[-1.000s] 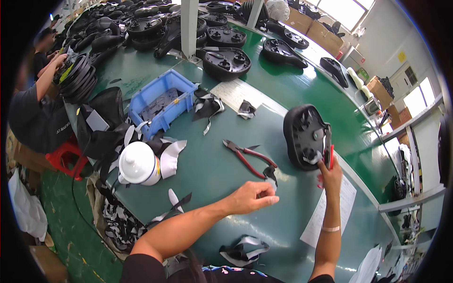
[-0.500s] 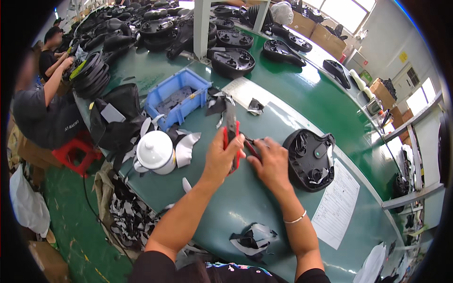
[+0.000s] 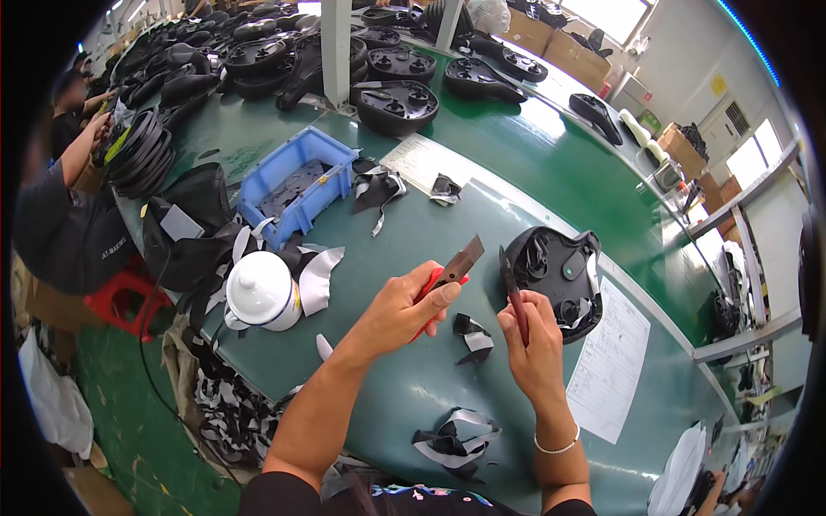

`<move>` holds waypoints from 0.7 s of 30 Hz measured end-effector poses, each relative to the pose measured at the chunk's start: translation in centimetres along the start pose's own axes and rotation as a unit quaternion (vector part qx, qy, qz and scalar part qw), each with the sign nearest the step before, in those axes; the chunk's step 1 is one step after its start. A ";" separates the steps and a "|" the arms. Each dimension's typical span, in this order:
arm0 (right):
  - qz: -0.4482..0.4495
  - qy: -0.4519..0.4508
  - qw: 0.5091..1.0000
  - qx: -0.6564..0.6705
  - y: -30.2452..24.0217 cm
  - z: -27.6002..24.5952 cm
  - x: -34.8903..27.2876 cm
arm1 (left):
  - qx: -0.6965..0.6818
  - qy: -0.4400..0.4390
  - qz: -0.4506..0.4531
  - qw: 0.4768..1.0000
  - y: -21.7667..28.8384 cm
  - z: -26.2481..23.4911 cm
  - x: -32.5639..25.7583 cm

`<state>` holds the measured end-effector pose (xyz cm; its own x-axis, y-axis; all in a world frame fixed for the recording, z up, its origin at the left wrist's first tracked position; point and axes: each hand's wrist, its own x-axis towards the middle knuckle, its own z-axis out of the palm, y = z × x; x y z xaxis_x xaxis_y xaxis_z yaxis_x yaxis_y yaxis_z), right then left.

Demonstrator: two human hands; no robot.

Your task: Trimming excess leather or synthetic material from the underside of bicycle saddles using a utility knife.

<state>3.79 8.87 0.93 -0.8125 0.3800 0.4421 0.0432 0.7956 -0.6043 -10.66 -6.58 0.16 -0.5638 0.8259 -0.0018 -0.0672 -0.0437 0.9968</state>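
Note:
My left hand [image 3: 397, 311] is closed around the red handles of wide-jawed pliers [image 3: 462, 261], whose flat metal jaws point up and away. In my right hand [image 3: 537, 351] is a slim, dark, pointed tool [image 3: 509, 282] with a dark red handle, possibly a knife. Its tip overlaps the left edge of a black bicycle saddle [image 3: 575, 243] that lies underside up on the green table [image 3: 413, 378]. Strips of black material stand inside the saddle. Between my hands lies a black and white scrap [image 3: 473, 338].
A white lidded enamel mug [image 3: 261, 292] and a blue bin [image 3: 297, 202] stand to the left among scraps. Printed paper [image 3: 611, 370] lies right of the saddle. More scraps [image 3: 456, 440] are near me. Several black saddles [image 3: 397, 107] fill the far table; people work at far left.
My hands have moved apart; the pliers have swung to point right. My right hand has shifted right to the saddle's edge with its tool raised. A scrap now shows between my hands.

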 end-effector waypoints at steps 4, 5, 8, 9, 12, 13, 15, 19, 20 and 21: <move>-0.058 -0.013 0.996 -0.060 0.5 -0.5 -0.7 | 0.012 -0.026 0.005 1.000 -0.3 0.4 0.3; -0.057 -0.013 0.997 -0.059 0.5 -0.4 -0.8 | 0.022 -0.028 0.008 0.999 -0.5 0.5 0.3; -0.074 -0.004 0.994 -0.086 0.2 -0.3 -0.9 | 0.021 -0.025 0.006 0.999 -0.6 0.6 0.2; -0.074 -0.009 0.993 -0.088 0.2 -0.3 -0.9 | 0.021 -0.025 0.005 0.999 -0.6 0.6 0.2; -0.063 -0.020 0.994 -0.084 -0.1 -0.3 -1.0 | 0.031 -0.025 -0.003 0.999 -0.5 0.6 0.0; -0.052 -0.025 0.995 -0.077 -0.2 -0.3 -1.0 | 0.032 -0.027 -0.006 0.999 -0.4 0.6 0.0; -0.055 -0.021 0.996 -0.073 -0.2 -0.2 -1.0 | 0.032 -0.029 -0.009 0.999 -0.3 0.6 -0.1; -0.060 -0.015 0.995 -0.074 -0.4 -0.3 -1.0 | 0.036 -0.026 -0.008 0.999 -0.3 0.6 0.0; -0.061 -0.015 0.995 -0.074 -0.4 -0.2 -1.0 | 0.037 -0.024 -0.011 0.999 -0.4 0.7 0.0; -0.056 -0.014 0.996 -0.072 -0.3 -0.2 -1.1 | 0.036 -0.024 -0.011 0.999 -0.5 0.7 0.1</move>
<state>4.77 8.32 0.80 -0.8328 0.2741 0.4810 0.0337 0.8923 -0.4502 -10.13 -6.08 -0.24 -0.5228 0.8522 -0.0207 -0.0179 0.0133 0.9998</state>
